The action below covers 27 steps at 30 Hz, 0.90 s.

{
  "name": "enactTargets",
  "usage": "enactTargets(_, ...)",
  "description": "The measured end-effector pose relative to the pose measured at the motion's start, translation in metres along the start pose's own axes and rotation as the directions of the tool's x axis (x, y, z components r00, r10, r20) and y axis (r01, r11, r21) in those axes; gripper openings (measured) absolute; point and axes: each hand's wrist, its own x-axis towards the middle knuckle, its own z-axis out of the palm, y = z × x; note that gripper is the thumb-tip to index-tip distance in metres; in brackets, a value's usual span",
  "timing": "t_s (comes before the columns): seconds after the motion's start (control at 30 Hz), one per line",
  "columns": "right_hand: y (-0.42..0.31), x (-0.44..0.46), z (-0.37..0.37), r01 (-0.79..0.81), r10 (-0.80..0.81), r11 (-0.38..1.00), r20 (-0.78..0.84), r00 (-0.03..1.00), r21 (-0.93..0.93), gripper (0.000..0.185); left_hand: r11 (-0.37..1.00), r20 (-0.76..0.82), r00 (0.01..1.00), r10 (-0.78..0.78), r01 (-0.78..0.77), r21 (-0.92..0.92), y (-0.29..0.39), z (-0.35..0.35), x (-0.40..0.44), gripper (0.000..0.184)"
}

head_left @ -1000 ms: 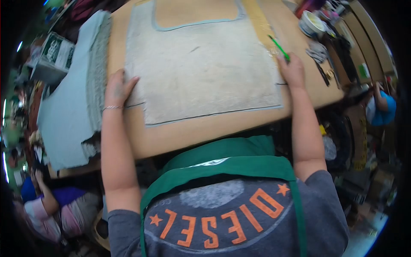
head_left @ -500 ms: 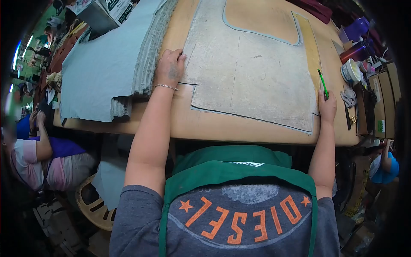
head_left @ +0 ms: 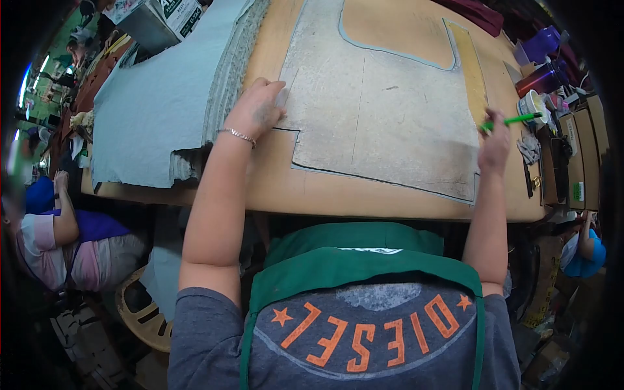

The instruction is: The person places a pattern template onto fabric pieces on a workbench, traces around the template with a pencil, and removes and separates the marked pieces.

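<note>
A large pale, worn template (head_left: 403,110) lies on the tan table (head_left: 364,195), with light blue material showing along its edges and a yellow strip (head_left: 467,65) on its right side. At the template's left edge is my left hand (head_left: 258,110), its fingers bent; something small and pale shows at the fingertips, too unclear to name. By the right edge my right hand (head_left: 495,146) is closed round a green pen (head_left: 522,119), which points to the right. Dark lines run along the template's lower edge and at its lower left notch.
A thick stack of light blue sheets (head_left: 162,97) lies on the left, with a metal box (head_left: 146,26) behind. At the right are a white tub (head_left: 534,107), a dark tumbler (head_left: 543,78), a grey cloth (head_left: 529,148) and cardboard (head_left: 585,143). People sit on both sides.
Since a second ago the view has shifted. Compared with half a second ago, the pen has swung from upright to nearly level, my right hand has risen slightly, and my left hand has turned and bent.
</note>
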Motion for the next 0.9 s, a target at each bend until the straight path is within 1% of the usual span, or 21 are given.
enactTargets(0.03,-0.008,-0.01,0.019,-0.012,0.006,1.0,0.212,0.977,0.026,0.036,0.998,0.062,0.998,0.012,-0.016,0.061,0.003,-0.007,0.003,0.048)
enactTargets(0.07,-0.019,-0.021,0.041,-0.025,0.002,0.998,0.417,0.909,0.05,0.034,0.991,0.088,0.996,0.034,-0.044,0.122,0.002,-0.011,0.008,0.052)
enactTargets(0.1,-0.043,-0.045,0.071,-0.04,0.007,0.998,0.532,0.847,0.051,0.041,0.981,0.113,0.992,0.049,-0.07,0.183,-0.001,-0.014,0.015,0.056)
enactTargets(0.13,-0.045,-0.061,0.095,-0.156,0.032,0.98,0.667,0.744,0.127,0.04,0.965,0.14,0.988,0.06,-0.093,0.244,-0.005,-0.018,0.021,0.06)
enactTargets(0.17,-0.048,-0.078,0.119,-0.245,0.08,0.962,0.739,0.669,0.118,0.035,0.956,0.211,0.977,0.025,-0.085,0.281,-0.007,-0.02,0.025,0.065)
enactTargets(0.2,-0.048,-0.092,0.142,-0.372,0.086,0.914,0.817,0.57,0.163,0.027,0.945,0.282,0.959,-0.015,-0.079,0.318,-0.007,-0.021,0.03,0.069)
enactTargets(0.23,-0.051,-0.106,0.161,-0.438,0.082,0.881,0.852,0.517,0.18,0.02,0.932,0.352,0.934,-0.057,-0.076,0.353,-0.007,-0.021,0.034,0.073)
enactTargets(0.27,-0.052,-0.117,0.178,-0.423,0.073,0.892,0.872,0.483,0.159,0.015,0.939,0.379,0.922,-0.076,-0.062,0.339,-0.008,-0.023,0.036,0.078)
enactTargets(0.3,-0.05,-0.128,0.192,-0.451,0.045,0.869,0.878,0.477,0.201,0.012,0.945,0.408,0.908,-0.093,-0.049,0.324,-0.008,-0.025,0.037,0.083)
enactTargets(0.33,-0.047,-0.135,0.202,-0.385,0.019,0.903,0.874,0.485,0.194,0.013,0.951,0.439,0.892,-0.108,-0.037,0.308,-0.009,-0.026,0.039,0.088)
enactTargets(0.47,-0.043,-0.15,0.221,-0.167,-0.042,0.974,0.841,0.54,0.155,0.015,0.948,0.429,0.895,-0.119,-0.026,0.318,-0.013,-0.021,0.041,0.094)
enactTargets(0.57,-0.049,-0.156,0.224,-0.119,-0.067,0.979,0.808,0.586,0.168,0.016,0.937,0.45,0.884,-0.126,-0.043,0.347,-0.01,-0.025,0.042,0.095)
enactTargets(0.67,-0.052,-0.158,0.226,-0.025,-0.095,0.99,0.799,0.594,0.136,0.016,0.936,0.43,0.896,-0.115,-0.047,0.348,-0.008,-0.025,0.04,0.095)
enactTargets(0.77,-0.051,-0.161,0.231,-0.044,-0.095,0.987,0.788,0.608,0.152,0.016,0.937,0.463,0.875,-0.142,-0.031,0.347,-0.006,-0.027,0.042,0.096)
enactTargets(0.9,-0.053,-0.159,0.228,0.044,-0.111,0.993,0.786,0.609,0.107,0.013,0.943,0.445,0.886,-0.129,-0.03,0.332,-0.007,-0.026,0.039,0.095)
